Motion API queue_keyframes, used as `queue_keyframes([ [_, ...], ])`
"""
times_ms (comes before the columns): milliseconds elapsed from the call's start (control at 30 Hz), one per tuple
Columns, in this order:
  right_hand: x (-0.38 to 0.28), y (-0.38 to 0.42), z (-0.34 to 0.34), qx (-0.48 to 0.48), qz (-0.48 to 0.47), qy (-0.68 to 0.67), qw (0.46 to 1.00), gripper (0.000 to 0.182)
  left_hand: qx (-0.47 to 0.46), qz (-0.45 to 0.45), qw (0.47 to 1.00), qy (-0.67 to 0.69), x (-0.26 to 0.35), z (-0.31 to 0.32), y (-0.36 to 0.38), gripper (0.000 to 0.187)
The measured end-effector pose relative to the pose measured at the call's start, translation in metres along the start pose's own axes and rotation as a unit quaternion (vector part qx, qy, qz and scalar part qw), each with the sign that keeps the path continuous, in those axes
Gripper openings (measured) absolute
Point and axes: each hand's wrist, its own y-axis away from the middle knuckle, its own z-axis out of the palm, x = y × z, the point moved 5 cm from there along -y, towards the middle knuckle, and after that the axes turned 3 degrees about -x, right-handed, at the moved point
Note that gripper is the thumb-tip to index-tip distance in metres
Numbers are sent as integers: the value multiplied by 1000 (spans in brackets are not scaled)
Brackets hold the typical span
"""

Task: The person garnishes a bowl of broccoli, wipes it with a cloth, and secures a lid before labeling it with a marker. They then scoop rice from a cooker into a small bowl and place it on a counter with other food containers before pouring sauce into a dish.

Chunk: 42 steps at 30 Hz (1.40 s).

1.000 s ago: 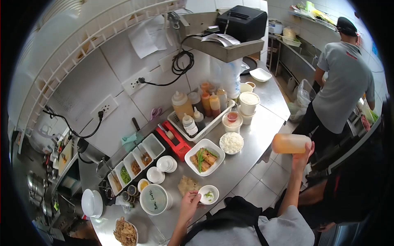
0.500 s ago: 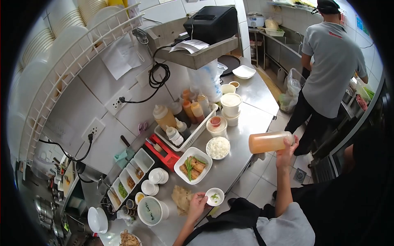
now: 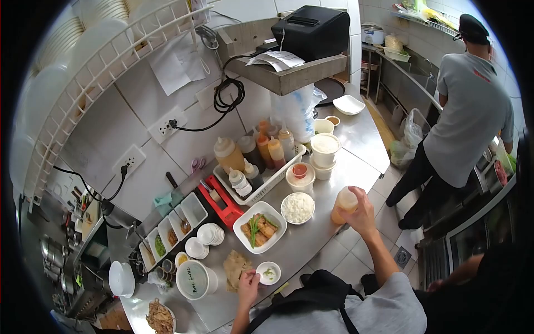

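At the counter's front edge, my left hand (image 3: 248, 285) pinches the rim of a small white bowl (image 3: 268, 273) with chopped green bits in it. My right hand (image 3: 361, 212) is wrapped round a bottle of orange-brown liquid (image 3: 341, 206) near the counter's right edge, its top end toward me. Between the hands and the wall stand a square white dish (image 3: 261, 246) of browned pieces with green stalks and a bowl of white rice (image 3: 297, 207). A brown crumpled sheet (image 3: 234, 268) lies just left of the small bowl.
A white basket of squeeze bottles (image 3: 257, 196) and stacked tubs (image 3: 325, 143) line the wall side. Topping trays (image 3: 165, 230) and a labelled tub (image 3: 193, 280) stand left. Overhead juts a shelf (image 3: 286, 82) with a black printer. A co-worker (image 3: 470, 117) stands at the right.
My right hand has brought the bottle from lying sideways over the floor to more upright at the counter's edge. The small bowl and left hand have shifted slightly left in view.
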Motion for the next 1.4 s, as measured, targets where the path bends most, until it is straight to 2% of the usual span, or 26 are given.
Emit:
queue_keyframes([
  [133,5,-3,10,-13,-5,4,1000,71,49,7,998,27,13,-9,9,18],
  [200,21,7,16,23,67,-72,995,77,47,9,999,13,12,-14,8,18],
  [233,27,10,23,19,68,-72,995,77,44,14,999,-4,11,-14,8,18],
  [300,42,21,31,75,82,-192,975,89,44,17,999,-7,20,-4,11,19],
  [333,46,27,39,70,82,-191,976,89,41,25,999,-12,26,2,10,19],
  [400,62,39,61,8,177,-310,934,95,38,26,999,-9,26,11,5,20],
  [533,68,46,66,-74,204,-298,930,91,32,38,998,-31,27,22,2,22],
  [600,43,37,54,-192,184,-255,930,84,30,45,998,-39,30,26,-1,22],
  [633,35,35,49,-196,184,-255,929,84,32,41,998,-38,31,27,-1,22],
  [700,9,37,44,-306,80,-175,932,78,11,39,999,-22,32,33,0,21],
  [767,-12,36,40,-380,83,-163,907,77,10,55,997,-61,38,35,-2,19],
  [800,-22,36,41,-420,40,-126,898,76,13,77,991,-106,45,35,-1,19],
  [867,-41,35,46,-479,-34,-65,875,74,9,46,996,-72,48,36,-3,19],
  [900,-50,35,49,-495,-62,-39,866,73,-8,58,994,-90,55,36,-3,18],
  [933,-58,34,52,-508,-85,-10,857,67,-7,45,999,-19,52,37,-4,18],
  [967,-65,33,55,-519,-89,-15,850,67,-8,44,999,-12,53,37,-4,19],
  [1033,-75,34,61,-561,-124,58,816,62,-9,49,999,-5,51,37,-4,20],
  [1200,-93,35,78,-571,-195,116,789,60,-6,40,999,1,46,30,-1,19],
  [1267,-95,37,86,-574,-231,180,764,60,-3,38,999,1,44,28,1,19],
  [1400,-107,35,95,-572,-264,191,753,60,-3,31,999,17,39,27,-1,20],
])
